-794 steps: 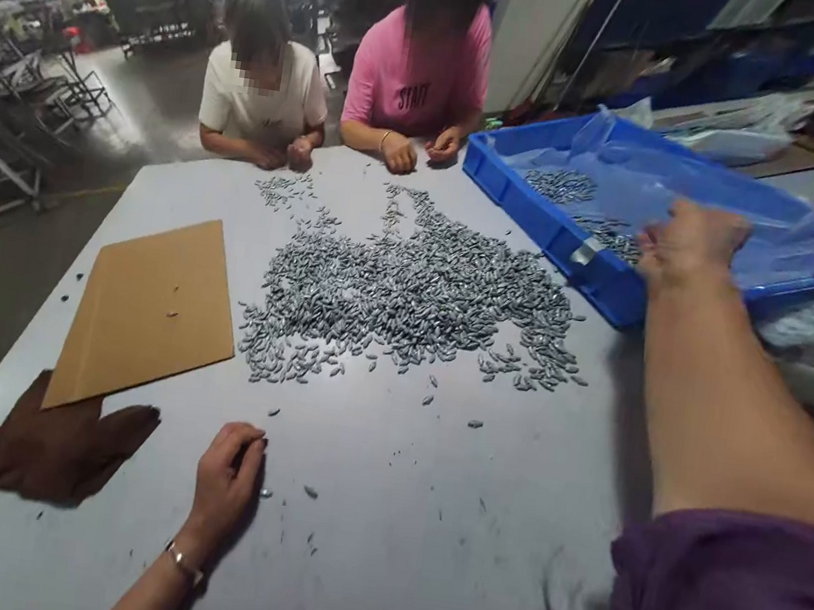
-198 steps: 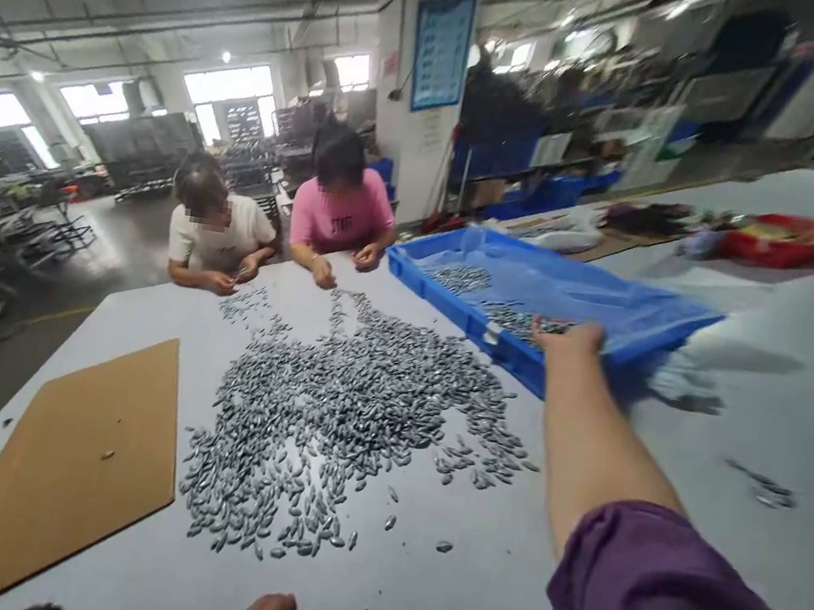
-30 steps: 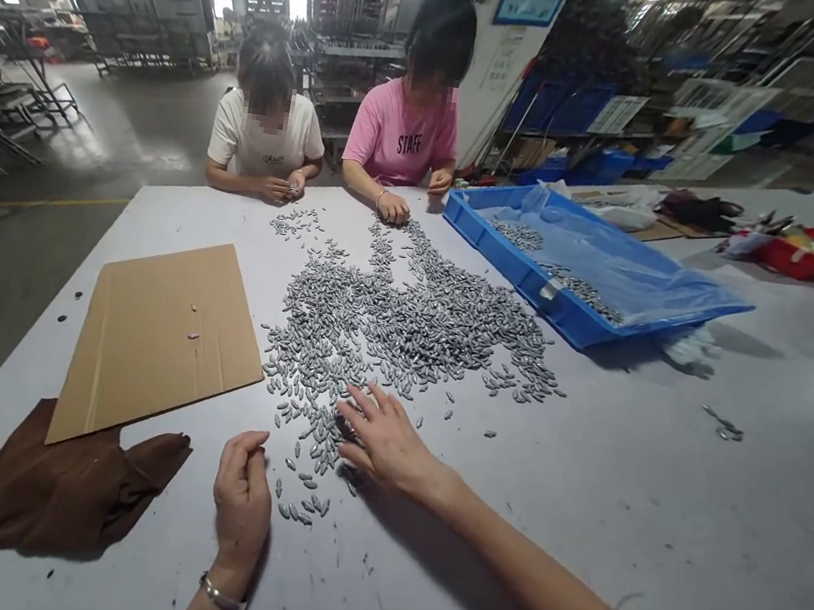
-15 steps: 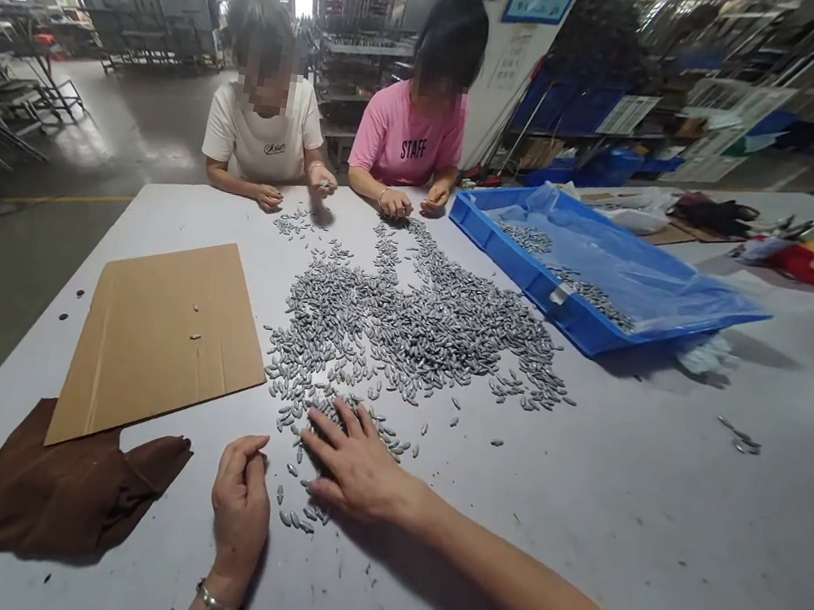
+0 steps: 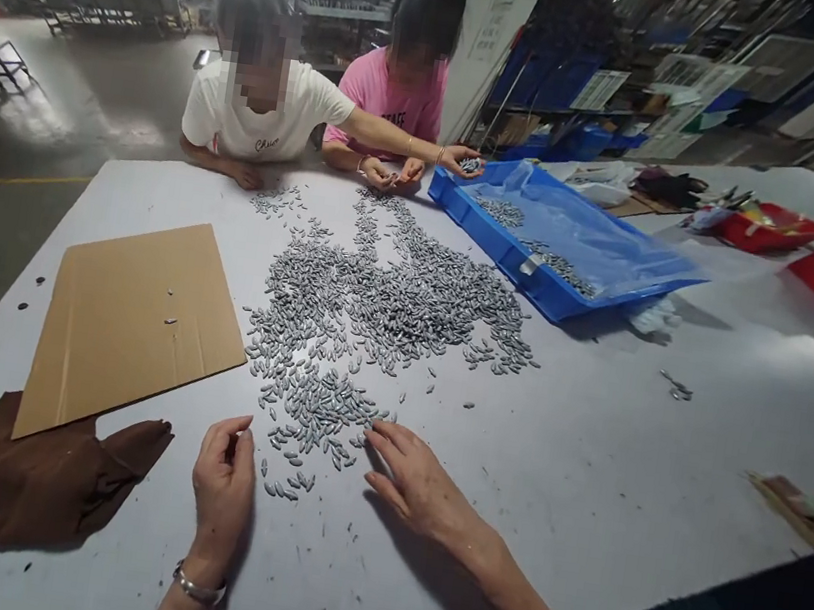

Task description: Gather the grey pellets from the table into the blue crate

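A wide heap of small grey oval metal pieces (image 5: pixel 384 302) covers the middle of the grey table (image 5: pixel 581 471). A smaller cluster (image 5: pixel 316 413) lies nearest me. My right hand (image 5: pixel 413 478) rests flat beside that cluster, fingers stretched out and touching its right edge. My left hand (image 5: pixel 223 476), with a bracelet at the wrist, sits to the left of the cluster with fingers curled into a pinch; what it holds is too small to make out.
A blue tray (image 5: pixel 533 272) lined with plastic film holds more pieces at the back right. A person in white reaches a hand (image 5: pixel 461 161) over it; a person in pink sits alongside. Cardboard sheet (image 5: pixel 125 316) and brown cloth (image 5: pixel 25 484) lie left. Red trays (image 5: pixel 773 230) stand far right.
My right hand has drawn a cluster of pieces toward me and slid to its right side. The person in white has stretched an arm out over the blue tray.
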Motion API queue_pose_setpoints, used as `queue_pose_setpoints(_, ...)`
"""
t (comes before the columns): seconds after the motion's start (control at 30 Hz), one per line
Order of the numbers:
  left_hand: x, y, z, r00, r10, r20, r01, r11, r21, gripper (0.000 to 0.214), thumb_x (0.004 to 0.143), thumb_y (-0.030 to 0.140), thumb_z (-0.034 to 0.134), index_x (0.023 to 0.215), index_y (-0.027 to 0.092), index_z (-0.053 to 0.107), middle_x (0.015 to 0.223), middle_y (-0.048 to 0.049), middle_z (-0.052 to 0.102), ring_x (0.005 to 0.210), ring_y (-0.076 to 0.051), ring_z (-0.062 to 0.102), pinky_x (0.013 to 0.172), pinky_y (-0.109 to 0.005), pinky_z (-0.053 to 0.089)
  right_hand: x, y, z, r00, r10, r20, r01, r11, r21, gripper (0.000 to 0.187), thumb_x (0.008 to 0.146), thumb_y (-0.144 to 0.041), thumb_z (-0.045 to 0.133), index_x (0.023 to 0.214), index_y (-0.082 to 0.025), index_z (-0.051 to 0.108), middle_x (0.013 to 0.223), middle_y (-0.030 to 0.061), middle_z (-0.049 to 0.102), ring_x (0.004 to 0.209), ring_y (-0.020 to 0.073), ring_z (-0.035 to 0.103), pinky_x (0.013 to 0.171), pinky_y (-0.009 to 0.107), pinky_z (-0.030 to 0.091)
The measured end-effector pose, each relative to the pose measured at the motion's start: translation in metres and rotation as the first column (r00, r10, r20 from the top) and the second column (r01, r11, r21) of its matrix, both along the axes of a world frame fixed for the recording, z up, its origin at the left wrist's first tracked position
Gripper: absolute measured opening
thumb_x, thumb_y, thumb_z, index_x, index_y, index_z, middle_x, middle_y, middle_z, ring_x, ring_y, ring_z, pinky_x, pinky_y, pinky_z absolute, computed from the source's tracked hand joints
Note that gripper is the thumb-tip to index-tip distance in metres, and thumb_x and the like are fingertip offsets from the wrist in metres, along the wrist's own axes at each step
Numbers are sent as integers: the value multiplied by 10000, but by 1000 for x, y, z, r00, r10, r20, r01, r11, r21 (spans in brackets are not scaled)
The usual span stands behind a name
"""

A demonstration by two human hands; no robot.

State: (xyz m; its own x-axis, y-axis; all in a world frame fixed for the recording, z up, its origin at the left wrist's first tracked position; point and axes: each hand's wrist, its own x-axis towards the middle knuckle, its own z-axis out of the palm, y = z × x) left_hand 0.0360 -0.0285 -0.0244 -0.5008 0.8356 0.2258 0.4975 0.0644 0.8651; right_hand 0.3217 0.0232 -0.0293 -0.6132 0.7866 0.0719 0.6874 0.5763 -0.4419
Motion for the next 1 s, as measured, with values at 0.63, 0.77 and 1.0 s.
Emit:
queue_pose_setpoints(0.63, 2, -5, 8, 926, -361, -113, 318, 903, -288, 258, 970, 391, 439, 892, 230, 625, 876, -63, 682, 814, -231, 645, 769, -375, 497, -58, -10, 18, 940, 315, 132, -288, 939, -188, 638, 979, -508, 536, 1556, -278, 390, 1646, 100, 330, 1530, 386, 188, 1203, 688, 150)
queue_pose_setpoints(0.77, -6, -2, 10, 956, -272, -107, 238, 938, -253, 268, 951, 390, 449, 933, 220, 655, 923, -82, 710, 855, -250, 663, 796, -394, 514, -27, -11, 16, 986, 142, 87, -133, 986, -103, 502, 997, -357, 522, 1481, -232, 486, 1594, 143, 406, 1506, 369, 271, 1194, 650, 246)
queue_pose_setpoints(1.0, -18, -5, 13, 920, -357, -164, 238, 839, -490, 409, 831, 472, 592, 1116, 182, 635, 966, -85, 650, 859, -278, 647, 785, -426, 521, 5, 14, 15, 981, -190, 47, 195, 972, -135, 588, 924, -351, 619, 1461, -193, 441, 1324, 182, 530, 1201, 328, 545, 1019, 489, 506)
